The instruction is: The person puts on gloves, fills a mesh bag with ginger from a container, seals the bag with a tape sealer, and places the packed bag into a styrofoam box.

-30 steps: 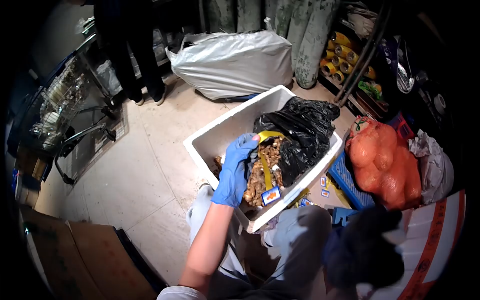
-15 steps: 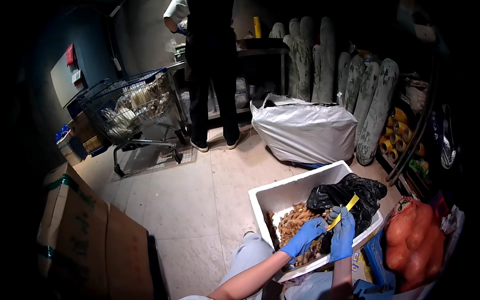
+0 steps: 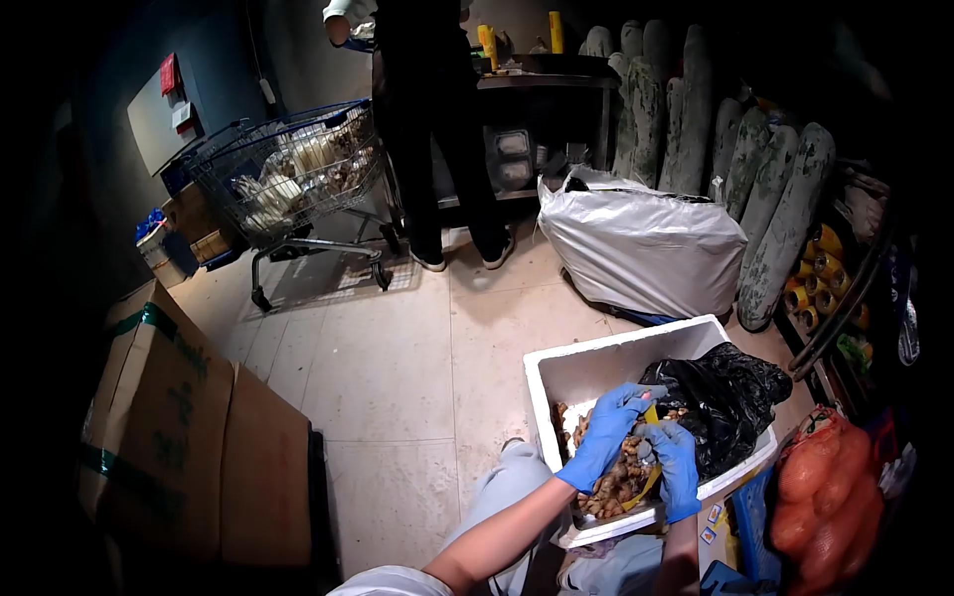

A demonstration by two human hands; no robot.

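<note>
our left fingers (image 3: 628, 397) pinch yellow tape (image 3: 652, 413), seemingly unfastened, over ginger (image 3: 623, 479). we cannot tell whether right fingers (image 3: 666, 438) grip.

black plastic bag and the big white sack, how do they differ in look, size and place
The black plastic bag is dark and crumpled, while the white sack is pale and bulging. The bag lies partly in the foam box; the sack rests beyond it. The sack also looks larger than the bag. Both have creased surfaces.
</note>
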